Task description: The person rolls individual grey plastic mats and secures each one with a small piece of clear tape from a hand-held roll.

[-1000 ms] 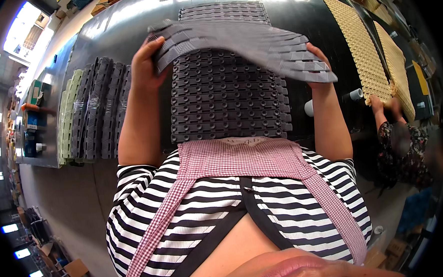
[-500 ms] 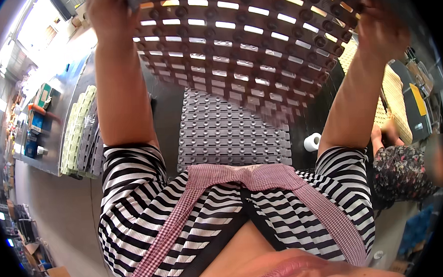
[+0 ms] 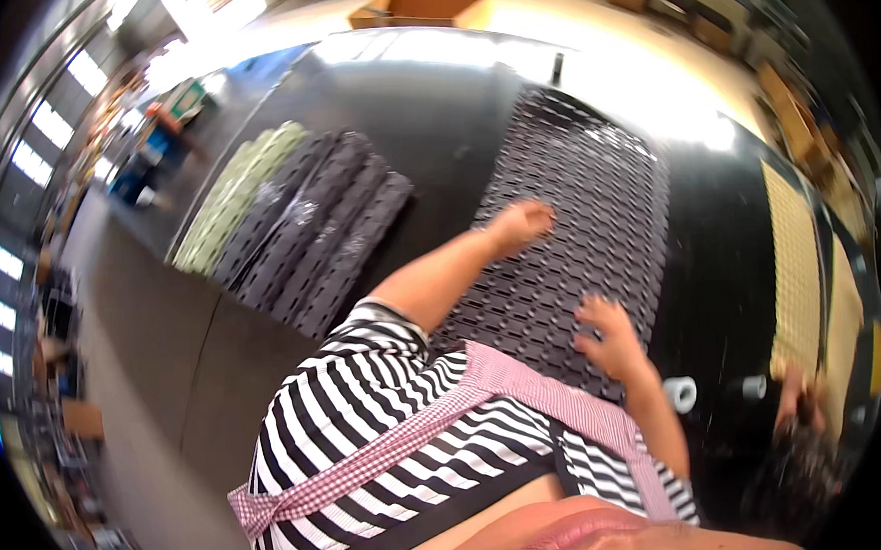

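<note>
The person's left hand (image 3: 519, 221) and right hand (image 3: 611, 334) both press flat, fingers spread and gripping nothing, on the long dark grey perforated rubber mat (image 3: 596, 197) — laid lengthwise across the black glossy worktable (image 3: 432, 106).

Glossy black table (image 3: 433, 126) with dark perforated mat (image 3: 577, 218), stacked mats (image 3: 298, 223).

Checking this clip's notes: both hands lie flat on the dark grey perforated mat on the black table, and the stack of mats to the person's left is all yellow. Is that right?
Not quite. In the head view the stack of mats is mostly dark grey, with only pale green ones at its far side. The rest stands: the left hand and right hand lie on the dark grey perforated mat on the black table.
</note>
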The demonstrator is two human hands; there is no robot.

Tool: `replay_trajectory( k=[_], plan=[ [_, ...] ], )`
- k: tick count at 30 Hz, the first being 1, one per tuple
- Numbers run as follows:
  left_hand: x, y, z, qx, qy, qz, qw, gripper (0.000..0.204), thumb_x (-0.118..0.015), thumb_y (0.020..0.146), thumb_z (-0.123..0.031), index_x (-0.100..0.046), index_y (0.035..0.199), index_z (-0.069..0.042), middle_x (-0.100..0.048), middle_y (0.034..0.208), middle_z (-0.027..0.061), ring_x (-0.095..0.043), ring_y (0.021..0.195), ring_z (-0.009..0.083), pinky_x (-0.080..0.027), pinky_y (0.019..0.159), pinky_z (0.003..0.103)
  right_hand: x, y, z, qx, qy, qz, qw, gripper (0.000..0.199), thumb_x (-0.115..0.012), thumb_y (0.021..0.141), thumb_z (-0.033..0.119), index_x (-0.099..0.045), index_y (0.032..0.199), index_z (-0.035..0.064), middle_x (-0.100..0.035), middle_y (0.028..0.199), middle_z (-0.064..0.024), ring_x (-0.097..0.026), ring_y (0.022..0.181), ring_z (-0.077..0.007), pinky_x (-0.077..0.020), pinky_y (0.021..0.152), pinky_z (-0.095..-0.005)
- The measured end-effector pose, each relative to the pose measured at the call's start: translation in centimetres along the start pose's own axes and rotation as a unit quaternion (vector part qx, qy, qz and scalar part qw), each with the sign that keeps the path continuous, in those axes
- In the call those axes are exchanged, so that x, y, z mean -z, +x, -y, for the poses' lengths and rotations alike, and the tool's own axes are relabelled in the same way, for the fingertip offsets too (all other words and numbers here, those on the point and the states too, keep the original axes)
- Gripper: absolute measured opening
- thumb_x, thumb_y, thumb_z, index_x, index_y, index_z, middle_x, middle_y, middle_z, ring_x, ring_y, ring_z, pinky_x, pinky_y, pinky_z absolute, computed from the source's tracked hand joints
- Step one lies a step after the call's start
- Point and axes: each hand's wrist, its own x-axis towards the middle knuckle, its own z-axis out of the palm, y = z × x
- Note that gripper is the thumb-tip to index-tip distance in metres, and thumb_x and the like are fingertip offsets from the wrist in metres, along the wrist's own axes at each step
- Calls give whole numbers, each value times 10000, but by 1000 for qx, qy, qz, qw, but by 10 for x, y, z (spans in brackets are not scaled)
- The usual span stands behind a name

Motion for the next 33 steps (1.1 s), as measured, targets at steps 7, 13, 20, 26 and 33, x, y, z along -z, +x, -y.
replay_trajectory(
  k=[7,13,20,26,33],
  plan=[
    [-6,-202,-5,-248,264,252,897,362,-696,908,-236,-685,1259,-148,-551,1436,150,-562,1225,360,-464,1053,460,-47,-107,-18,15,-78,-59,995,630,-905,666,395,-729,1226,167,-462,1562,-174,-384,1474,-423,-257,1217,-577],
    [-12,-206,3,-262,278,214,899,519,-863,731,-257,-720,1219,-148,-570,1418,155,-564,1190,369,-478,1021,479,-41,-107,-18,40,-85,-51,994,505,-913,620,246,-739,1074,114,-583,1381,-164,-493,1376,-415,-362,1161,-563],
    [-11,-201,-34,-65,218,228,947,176,-745,872,-100,-778,1044,-81,-693,1266,132,-676,1111,319,-546,960,410,-12,-83,16,38,-113,-9,993,292,-839,715,142,-709,973,98,-638,1217,-88,-575,1230,-329,-439,1032,-471],
    [-31,-178,-46,-119,445,42,886,78,-681,902,-151,-740,943,-121,-677,955,70,-662,908,319,-522,814,438,1,-49,12,-120,-118,-13,986,77,-712,867,148,-713,846,74,-679,956,-85,-638,985,-324,-519,851,-440],
    [-27,-182,-11,-207,387,-40,897,97,-757,876,-205,-727,917,-123,-692,953,20,-659,902,259,-506,827,416,-36,-57,-1,17,-238,-175,955,72,-681,850,105,-693,921,98,-645,858,-59,-645,832,-279,-517,761,-421]
  ],
)
